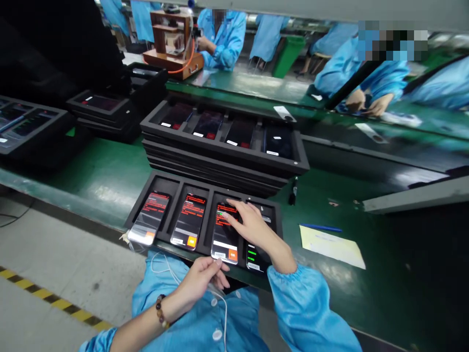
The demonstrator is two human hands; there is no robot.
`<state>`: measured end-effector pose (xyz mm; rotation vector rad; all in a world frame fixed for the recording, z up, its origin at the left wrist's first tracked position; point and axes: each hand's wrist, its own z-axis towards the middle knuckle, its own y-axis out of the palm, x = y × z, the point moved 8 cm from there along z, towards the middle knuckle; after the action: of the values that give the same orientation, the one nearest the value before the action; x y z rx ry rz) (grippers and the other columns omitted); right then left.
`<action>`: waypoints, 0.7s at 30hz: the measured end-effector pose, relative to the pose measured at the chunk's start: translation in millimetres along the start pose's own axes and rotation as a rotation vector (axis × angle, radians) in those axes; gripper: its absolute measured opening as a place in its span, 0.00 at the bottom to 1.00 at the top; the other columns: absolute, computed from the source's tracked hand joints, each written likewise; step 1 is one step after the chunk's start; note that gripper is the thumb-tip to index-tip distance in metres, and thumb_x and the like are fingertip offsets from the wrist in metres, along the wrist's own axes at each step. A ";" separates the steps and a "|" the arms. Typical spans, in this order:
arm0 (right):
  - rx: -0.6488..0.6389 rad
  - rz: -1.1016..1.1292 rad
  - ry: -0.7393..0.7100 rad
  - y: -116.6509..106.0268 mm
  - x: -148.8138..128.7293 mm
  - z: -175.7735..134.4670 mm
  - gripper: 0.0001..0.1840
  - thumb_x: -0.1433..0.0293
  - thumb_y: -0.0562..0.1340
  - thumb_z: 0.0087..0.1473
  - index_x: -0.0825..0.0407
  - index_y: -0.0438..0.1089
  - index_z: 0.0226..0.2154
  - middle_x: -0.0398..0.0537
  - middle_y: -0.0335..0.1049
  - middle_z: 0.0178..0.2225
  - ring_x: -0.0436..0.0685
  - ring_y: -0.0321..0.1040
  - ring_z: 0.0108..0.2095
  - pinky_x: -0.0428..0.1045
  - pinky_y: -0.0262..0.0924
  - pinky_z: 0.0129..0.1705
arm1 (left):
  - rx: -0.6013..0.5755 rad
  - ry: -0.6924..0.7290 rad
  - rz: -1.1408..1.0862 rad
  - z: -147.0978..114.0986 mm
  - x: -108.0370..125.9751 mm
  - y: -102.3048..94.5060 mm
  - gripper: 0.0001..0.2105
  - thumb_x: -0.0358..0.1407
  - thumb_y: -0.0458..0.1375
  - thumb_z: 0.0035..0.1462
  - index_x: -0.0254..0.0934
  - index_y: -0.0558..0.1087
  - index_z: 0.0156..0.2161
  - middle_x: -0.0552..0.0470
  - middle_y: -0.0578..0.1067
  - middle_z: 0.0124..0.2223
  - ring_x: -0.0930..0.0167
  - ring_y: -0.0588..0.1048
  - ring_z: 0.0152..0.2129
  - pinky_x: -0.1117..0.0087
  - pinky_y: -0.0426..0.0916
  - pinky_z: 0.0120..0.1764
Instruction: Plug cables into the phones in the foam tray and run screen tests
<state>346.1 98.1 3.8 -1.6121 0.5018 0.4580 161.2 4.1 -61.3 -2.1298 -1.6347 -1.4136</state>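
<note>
The person's left hand (pixel 203 278), with a bead bracelet (pixel 161 312) at the wrist, is half curled at the lower edge of the third phone from the left (pixel 225 239), thumb and forefinger close together; whether they grip anything cannot be told. A white cable (pixel 225 320) runs past this hand. The phone lies in a four-slot black tray (pixel 206 217) on the green desk (pixel 106 168), its screen showing red text. The right hand (pixel 252 222) is loosely open over that screen, its fingers extended across the upper part and grasping nothing. Phones occupy the other slots too. Rightward lie a yellow paper (pixel 333 248) and a blue pen (pixel 320 228). Behind the tray rises a stack of black trays (pixel 212 164), and farther off a person in blue (pixel 229 46) is beside a wooden fixture (pixel 183 68).
</note>
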 end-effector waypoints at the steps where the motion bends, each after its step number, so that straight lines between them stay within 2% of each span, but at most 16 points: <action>1: 0.002 -0.007 0.002 -0.1 1.2 -0.5 0.33 0.46 0.55 0.73 0.47 0.68 0.68 0.59 0.73 0.67 0.69 0.68 0.69 0.73 0.47 0.76 | -0.009 0.007 0.002 0.1 -0.1 0.7 0.38 0.71 0.69 0.48 0.31 0.82 0.38 0.48 0.80 0.26 0.70 0.74 0.23 0.69 0.69 0.35; 4: -0.040 -0.020 -0.023 3.9 1.5 -3.6 0.37 0.44 0.56 0.71 0.45 0.64 0.72 0.59 0.70 0.69 0.71 0.66 0.70 0.72 0.47 0.76 | -0.030 0.023 0.002 -0.3 -0.5 1.8 0.39 0.71 0.68 0.49 0.30 0.82 0.40 0.48 0.80 0.26 0.70 0.75 0.24 0.68 0.70 0.36; 7: -0.130 -0.048 -0.060 11.5 -1.4 -9.6 0.45 0.41 0.62 0.66 0.43 0.57 0.76 0.59 0.63 0.73 0.72 0.59 0.73 0.72 0.47 0.76 | -0.041 0.013 -0.007 -0.5 -1.5 2.0 0.39 0.71 0.67 0.51 0.30 0.82 0.40 0.48 0.80 0.26 0.70 0.74 0.24 0.68 0.70 0.36; 11: -0.195 -0.108 -0.045 17.6 -2.4 -15.4 0.54 0.40 0.67 0.60 0.43 0.52 0.78 0.63 0.55 0.76 0.74 0.50 0.77 0.74 0.42 0.77 | -0.049 -0.003 -0.019 0.1 -0.7 3.0 0.40 0.72 0.69 0.46 0.30 0.81 0.39 0.49 0.80 0.25 0.72 0.73 0.23 0.69 0.69 0.35; 16: -0.229 -0.142 -0.028 22.3 -0.7 -16.8 0.65 0.37 0.73 0.50 0.42 0.51 0.79 0.66 0.51 0.77 0.77 0.45 0.78 0.76 0.38 0.77 | -0.048 -0.030 -0.043 -0.3 0.7 4.1 0.41 0.74 0.69 0.43 0.31 0.80 0.37 0.49 0.80 0.25 0.73 0.73 0.21 0.71 0.67 0.33; 18: -0.223 -0.139 -0.029 21.4 -0.7 -17.2 0.64 0.36 0.73 0.50 0.42 0.51 0.78 0.66 0.51 0.77 0.78 0.46 0.78 0.77 0.38 0.76 | -0.044 -0.034 -0.051 -0.7 1.2 3.9 0.41 0.74 0.69 0.42 0.32 0.80 0.36 0.50 0.80 0.25 0.73 0.73 0.21 0.71 0.67 0.32; 21: -0.210 -0.111 -0.029 18.0 -0.8 -18.7 0.56 0.37 0.67 0.59 0.42 0.51 0.78 0.64 0.53 0.77 0.75 0.49 0.77 0.74 0.42 0.76 | -0.041 -0.036 -0.054 -0.6 0.8 3.1 0.40 0.73 0.70 0.42 0.32 0.80 0.36 0.50 0.80 0.24 0.73 0.73 0.21 0.71 0.66 0.31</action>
<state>335.2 78.1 -8.7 -1.8215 0.3489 0.4622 163.3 3.0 -59.1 -2.1612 -1.7035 -1.4442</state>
